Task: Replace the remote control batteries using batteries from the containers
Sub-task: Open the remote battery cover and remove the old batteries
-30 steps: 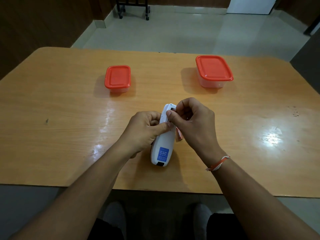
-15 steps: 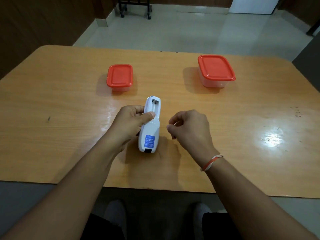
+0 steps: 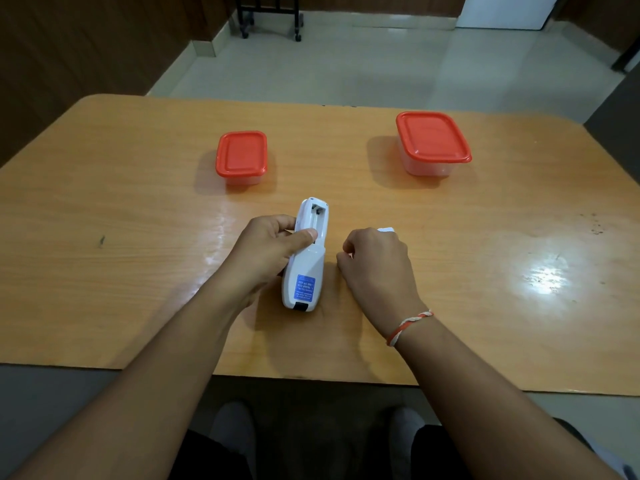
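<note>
Right hand (image 3: 375, 261) curled, contents hidden, left hand (image 3: 273, 249) gripping remote (image 3: 306, 268)

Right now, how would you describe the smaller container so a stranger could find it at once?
On the wooden table, look past the white remote toward the far side. The smaller container stands there, left of centre. Unlike the larger container on the right, it is lower and its red lid is narrower.

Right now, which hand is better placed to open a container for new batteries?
Probably the right hand: the left hand grips the remote. Its fingers are curled, perhaps holding something; the containers' lids are still on.
</note>
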